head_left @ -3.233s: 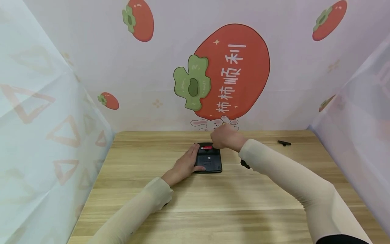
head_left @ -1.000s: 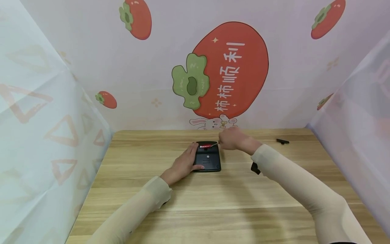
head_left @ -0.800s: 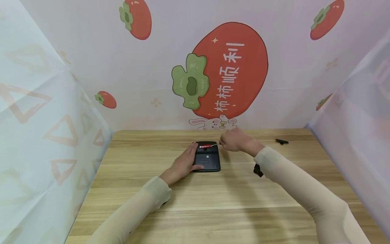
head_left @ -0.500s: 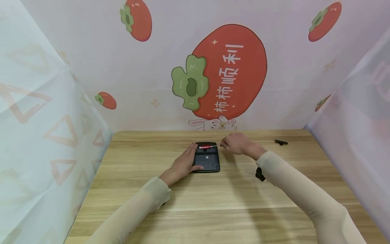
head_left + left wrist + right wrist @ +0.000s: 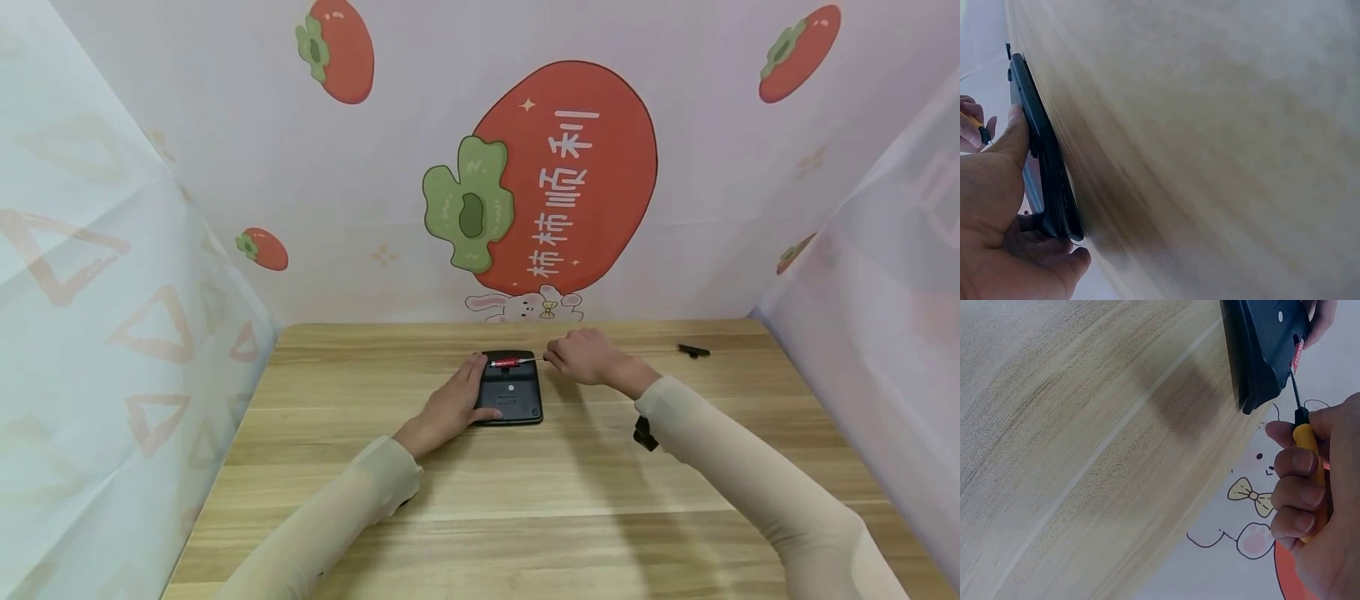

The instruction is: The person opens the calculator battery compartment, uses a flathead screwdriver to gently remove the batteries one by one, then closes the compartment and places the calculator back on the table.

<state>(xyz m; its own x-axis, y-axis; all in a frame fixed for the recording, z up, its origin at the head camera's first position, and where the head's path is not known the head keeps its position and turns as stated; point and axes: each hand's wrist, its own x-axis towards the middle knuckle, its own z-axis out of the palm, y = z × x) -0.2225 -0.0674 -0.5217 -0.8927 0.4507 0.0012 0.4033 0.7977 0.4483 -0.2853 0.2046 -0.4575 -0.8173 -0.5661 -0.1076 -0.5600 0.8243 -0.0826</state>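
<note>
A dark calculator-like device lies on the wooden table, its back side up, with a red battery in the slot near its far edge. My left hand grips the device's left side, thumb on its near part and fingers along the far left edge; the left wrist view shows the thumb on it. In my right hand is a screwdriver with a yellow and black handle, fingers curled round it. Its thin metal shaft points at the battery's right end; whether the tip touches is unclear.
A small black cover-like piece lies on the wooden table to the right, near the far edge. Behind stands a wall sheet with a large printed persimmon; pale sheets hang at both sides.
My right hand has drawn back to the right from the device, and the screwdriver's shaft now shows between hand and battery. The battery's right end looks lifted in between. My left hand stays on the device.
</note>
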